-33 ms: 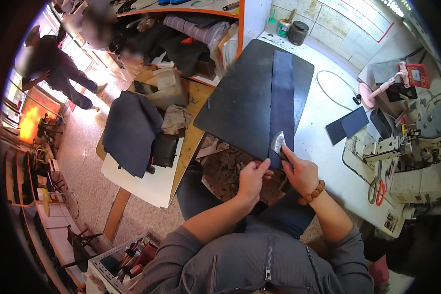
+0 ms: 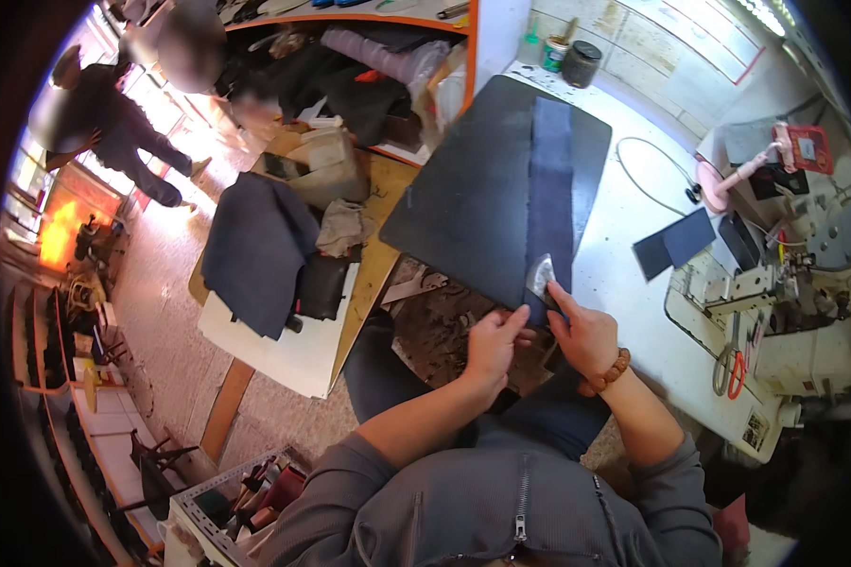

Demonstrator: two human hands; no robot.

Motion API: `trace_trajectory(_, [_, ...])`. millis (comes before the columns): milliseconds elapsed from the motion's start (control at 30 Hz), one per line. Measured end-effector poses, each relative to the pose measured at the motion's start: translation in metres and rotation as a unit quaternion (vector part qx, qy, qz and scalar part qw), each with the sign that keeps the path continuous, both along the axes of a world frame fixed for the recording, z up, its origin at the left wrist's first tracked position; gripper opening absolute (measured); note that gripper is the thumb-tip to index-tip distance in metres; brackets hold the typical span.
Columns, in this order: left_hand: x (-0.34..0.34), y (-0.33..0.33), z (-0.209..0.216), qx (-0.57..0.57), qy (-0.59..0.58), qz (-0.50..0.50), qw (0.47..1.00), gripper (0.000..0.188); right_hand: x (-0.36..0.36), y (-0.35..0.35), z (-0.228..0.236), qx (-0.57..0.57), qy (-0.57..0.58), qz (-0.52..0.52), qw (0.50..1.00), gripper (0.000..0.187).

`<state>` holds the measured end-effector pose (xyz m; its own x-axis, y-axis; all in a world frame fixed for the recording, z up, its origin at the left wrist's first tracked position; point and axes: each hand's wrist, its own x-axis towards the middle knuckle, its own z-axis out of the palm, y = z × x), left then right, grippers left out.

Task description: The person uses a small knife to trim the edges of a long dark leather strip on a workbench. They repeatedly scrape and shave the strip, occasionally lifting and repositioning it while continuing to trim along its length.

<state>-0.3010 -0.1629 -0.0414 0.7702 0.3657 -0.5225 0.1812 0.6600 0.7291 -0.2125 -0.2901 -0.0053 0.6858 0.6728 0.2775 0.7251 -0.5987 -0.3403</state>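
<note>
A long dark navy strip (image 2: 551, 180) lies lengthwise on a black board (image 2: 459, 189), its near end reaching the board's front edge. At that end my left hand (image 2: 494, 345) is closed, thumb and index finger pinching the strip's edge. My right hand (image 2: 586, 335) is beside it, index finger stretched along a shiny silver, blade-like tool (image 2: 541, 274) that rests on the strip. The right thumb presses close to the strip's near end. The other right fingers, and any handle of the tool, are hidden below.
Left of the board stands a low table (image 2: 373, 274) with dark cloth (image 2: 260, 246) and a plastic container (image 2: 326, 165). To the right, a white worktop (image 2: 624, 274) carries scissors (image 2: 728, 364), a sewing machine (image 2: 804, 331) and a pink stand (image 2: 714, 184). A person (image 2: 113, 123) stands far left.
The whole scene sits slightly further right in the picture. Both hands, the strip and the silver tool keep nearly the same places relative to each other.
</note>
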Motion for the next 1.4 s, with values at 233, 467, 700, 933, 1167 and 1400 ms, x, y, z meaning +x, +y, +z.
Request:
trace_trajectory(233, [0.003,0.013,0.006,0.015,0.009,0.071,0.997,0.027,0.004,0.005,0.005,-0.007,0.007,0.015,1.0,0.042])
trace_trajectory(467, [-0.006,0.019,-0.001,0.043,-0.013,0.198,0.979,0.021,-0.005,0.012,-0.002,0.007,0.005,0.025,1.0,0.041])
trace_trajectory(700, [-0.004,0.017,-0.003,0.018,-0.037,0.114,0.993,0.021,-0.001,0.025,0.006,-0.005,-0.01,0.008,1.0,0.04])
trace_trajectory(933, [-0.002,0.024,-0.01,0.03,-0.041,0.114,0.992,0.014,-0.021,0.052,0.019,0.007,0.027,0.096,0.995,0.039])
trace_trajectory(1167, [0.001,0.024,-0.025,0.056,-0.042,0.119,0.99,0.021,-0.02,0.067,0.022,-0.08,0.013,0.118,0.99,0.036])
trace_trajectory(1400, [0.002,0.023,-0.036,0.09,-0.066,0.11,0.988,0.024,-0.017,0.069,0.011,-0.065,0.017,0.115,0.991,0.034])
